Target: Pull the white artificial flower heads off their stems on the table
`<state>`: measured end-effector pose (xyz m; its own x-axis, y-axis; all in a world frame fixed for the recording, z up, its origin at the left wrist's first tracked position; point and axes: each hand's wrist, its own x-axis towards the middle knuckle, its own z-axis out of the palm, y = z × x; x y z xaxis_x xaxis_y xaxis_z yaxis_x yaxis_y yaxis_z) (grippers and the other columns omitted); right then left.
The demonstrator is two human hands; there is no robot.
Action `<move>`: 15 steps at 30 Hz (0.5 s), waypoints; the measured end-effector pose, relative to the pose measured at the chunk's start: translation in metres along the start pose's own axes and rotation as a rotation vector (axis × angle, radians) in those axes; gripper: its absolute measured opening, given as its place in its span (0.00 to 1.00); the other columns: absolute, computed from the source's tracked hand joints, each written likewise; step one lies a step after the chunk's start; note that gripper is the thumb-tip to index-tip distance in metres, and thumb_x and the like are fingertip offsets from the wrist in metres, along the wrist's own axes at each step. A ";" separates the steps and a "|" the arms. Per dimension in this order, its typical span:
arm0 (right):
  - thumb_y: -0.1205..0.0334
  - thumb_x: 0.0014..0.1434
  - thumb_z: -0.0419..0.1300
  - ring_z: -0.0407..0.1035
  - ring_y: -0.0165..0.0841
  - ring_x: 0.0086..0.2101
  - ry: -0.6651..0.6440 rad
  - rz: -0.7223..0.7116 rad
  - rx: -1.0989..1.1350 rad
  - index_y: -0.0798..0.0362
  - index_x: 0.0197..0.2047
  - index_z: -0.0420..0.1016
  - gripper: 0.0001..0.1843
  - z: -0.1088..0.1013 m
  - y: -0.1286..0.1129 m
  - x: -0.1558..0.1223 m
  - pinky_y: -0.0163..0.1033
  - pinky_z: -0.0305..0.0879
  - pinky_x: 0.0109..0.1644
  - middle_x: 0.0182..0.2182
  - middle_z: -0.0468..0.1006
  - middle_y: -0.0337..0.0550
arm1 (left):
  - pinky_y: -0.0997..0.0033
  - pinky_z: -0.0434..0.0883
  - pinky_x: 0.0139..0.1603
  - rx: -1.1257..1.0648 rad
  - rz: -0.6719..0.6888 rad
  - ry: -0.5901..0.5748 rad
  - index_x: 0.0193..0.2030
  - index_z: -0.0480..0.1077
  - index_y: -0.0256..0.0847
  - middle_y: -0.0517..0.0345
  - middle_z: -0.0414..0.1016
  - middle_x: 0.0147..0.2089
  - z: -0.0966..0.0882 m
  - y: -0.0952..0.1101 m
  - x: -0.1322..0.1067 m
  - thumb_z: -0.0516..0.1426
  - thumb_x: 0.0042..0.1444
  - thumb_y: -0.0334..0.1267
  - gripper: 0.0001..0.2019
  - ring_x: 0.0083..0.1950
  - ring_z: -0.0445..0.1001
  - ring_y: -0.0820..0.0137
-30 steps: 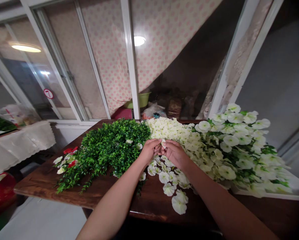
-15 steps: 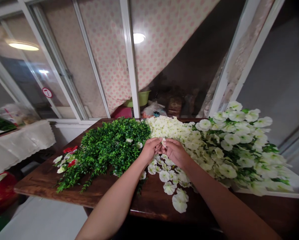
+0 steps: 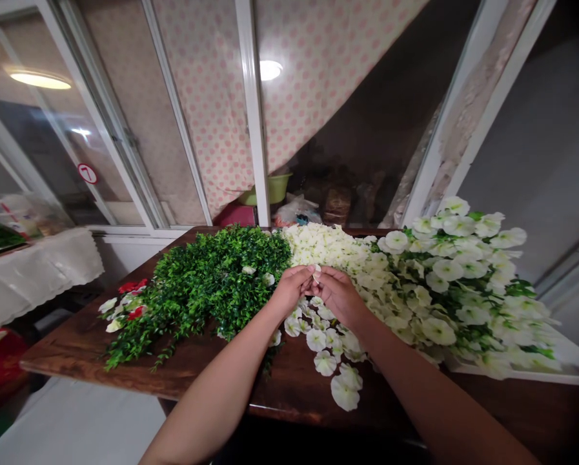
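My left hand [image 3: 292, 289] and my right hand [image 3: 336, 292] meet above the middle of the table, fingertips together. Between them they pinch a small white artificial flower petal piece [image 3: 317, 272], mostly covered by the fingers. Loose white artificial flowers [image 3: 325, 363] lie on the wood just below my right hand. To the left of my left hand spreads a heap of green artificial foliage [image 3: 221, 278], with a few white blossoms on it. A pile of small cream flowers [image 3: 328, 244] sits right behind my hands.
The dark wooden table [image 3: 86, 349] carries all of this. Tall white flower bunches [image 3: 463, 271] fill the right side, partly over a white tray [image 3: 521, 374]. Red and white flowers [image 3: 129, 300] lie at the left. Window panes with a dotted curtain [image 3: 313, 84] stand behind.
My hands stay pinched together in nearly the same place. The view has shifted very slightly; the flowers and foliage lie as before.
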<state>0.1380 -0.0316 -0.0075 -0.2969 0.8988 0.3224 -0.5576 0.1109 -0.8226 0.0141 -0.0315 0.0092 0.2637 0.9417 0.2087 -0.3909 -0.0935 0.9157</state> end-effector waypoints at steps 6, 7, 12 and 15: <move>0.56 0.52 0.66 0.64 0.29 0.25 0.007 -0.001 -0.078 0.52 0.27 0.73 0.09 0.001 -0.005 0.000 0.38 0.68 0.35 0.23 0.72 0.37 | 0.78 0.55 0.21 0.023 -0.024 0.004 0.20 0.60 0.37 0.64 0.59 0.17 -0.002 -0.001 0.001 0.62 0.48 0.54 0.23 0.20 0.62 0.77; 0.56 0.52 0.66 0.64 0.29 0.25 0.013 -0.007 -0.084 0.52 0.28 0.73 0.10 0.002 -0.006 0.000 0.39 0.68 0.35 0.24 0.72 0.38 | 0.78 0.55 0.20 0.017 -0.031 0.015 0.20 0.59 0.38 0.65 0.58 0.16 -0.002 -0.001 0.002 0.62 0.49 0.54 0.23 0.19 0.62 0.77; 0.53 0.53 0.65 0.66 0.30 0.25 0.049 -0.069 -0.161 0.52 0.30 0.73 0.11 0.001 -0.003 0.002 0.39 0.67 0.34 0.25 0.73 0.39 | 0.77 0.55 0.20 -0.054 -0.039 0.058 0.20 0.59 0.38 0.65 0.56 0.15 -0.002 -0.003 0.005 0.60 0.51 0.54 0.23 0.19 0.62 0.77; 0.53 0.55 0.62 0.66 0.31 0.26 0.081 -0.182 -0.371 0.50 0.32 0.74 0.10 -0.005 -0.004 0.005 0.38 0.65 0.32 0.25 0.73 0.39 | 0.76 0.55 0.21 -0.085 -0.068 0.036 0.20 0.57 0.39 0.68 0.51 0.13 -0.002 -0.003 0.005 0.59 0.52 0.53 0.23 0.15 0.55 0.79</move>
<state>0.1423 -0.0256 -0.0048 -0.1490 0.8791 0.4527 -0.2743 0.4031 -0.8731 0.0147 -0.0255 0.0073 0.2615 0.9560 0.1331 -0.4471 -0.0022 0.8945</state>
